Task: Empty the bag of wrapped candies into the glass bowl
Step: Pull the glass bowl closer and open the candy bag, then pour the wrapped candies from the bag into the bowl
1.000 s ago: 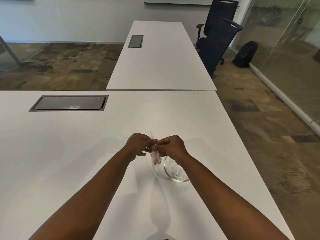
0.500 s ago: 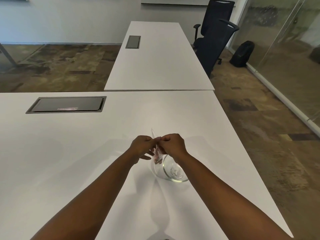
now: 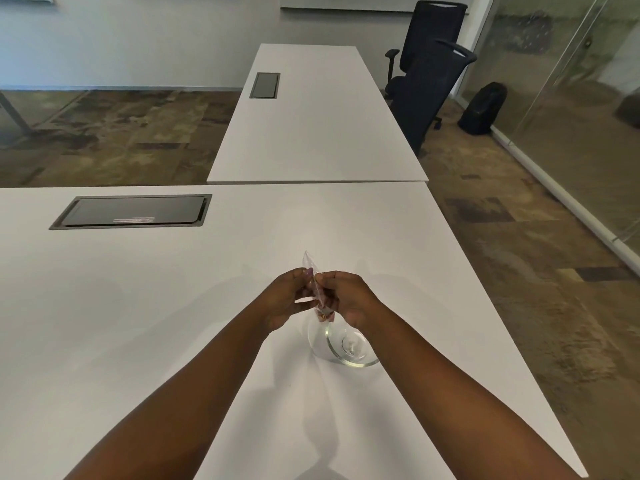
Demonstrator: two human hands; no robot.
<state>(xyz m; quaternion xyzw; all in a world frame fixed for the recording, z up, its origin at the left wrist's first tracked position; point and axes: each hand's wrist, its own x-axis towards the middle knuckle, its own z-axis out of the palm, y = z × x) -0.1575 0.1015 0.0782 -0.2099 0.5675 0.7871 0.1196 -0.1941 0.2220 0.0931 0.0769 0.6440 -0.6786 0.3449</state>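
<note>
- A small clear bag is pinched near its top between the left hand and the right hand, each closed on one side of it.
- The bag is held upright above the white bench, just over the far rim of the glass bowl.
- Pinkish wrapped candies are seen gathered at the bottom of the bag.
- No candy is seen in the bowl, so nothing appears to have been poured yet.
- Whether the bag's mouth is already open cannot be told; the grip suggests it is being pulled apart.
- Left to do, by this judgement: the opening, the tipping over the bowl, and the shaking out of the candies.
</note>
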